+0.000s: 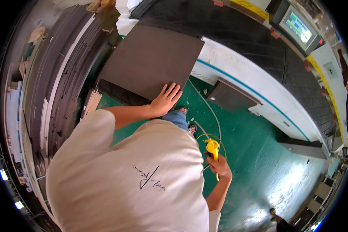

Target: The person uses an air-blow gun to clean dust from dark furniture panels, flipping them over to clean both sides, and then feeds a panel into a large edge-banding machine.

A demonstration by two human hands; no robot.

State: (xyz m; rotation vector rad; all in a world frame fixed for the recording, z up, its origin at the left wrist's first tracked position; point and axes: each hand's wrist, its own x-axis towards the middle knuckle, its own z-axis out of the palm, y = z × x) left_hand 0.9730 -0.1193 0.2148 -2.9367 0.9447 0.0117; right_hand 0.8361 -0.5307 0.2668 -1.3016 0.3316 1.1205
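Floor: green workshop floor (259, 154), white machine bed (236, 73) alongside.
Left hand (165, 99): fingers spread flat on dark panel (150, 60).
Right hand (219, 167): curled around yellow air gun (212, 147), hose (210, 108) trailing.
Stacked boards (62, 77): crowding left.

Dark brown board (152, 60), yellow tool (212, 147) (green floor (259, 154)).

Your torso fills the lower centre of the view in a pale, off-white short-sleeved T-shirt (127, 178), loose and softly creased. A small dark handwritten-style script mark with a thin crossing stroke sits on its chest. Your sleeves end above the elbow; both forearms are bare, with no gloves, watch or bands visible. Below the hem, blue denim jeans (176, 118) show at one leg, and a sandal-like shoe (192, 128) beside it.
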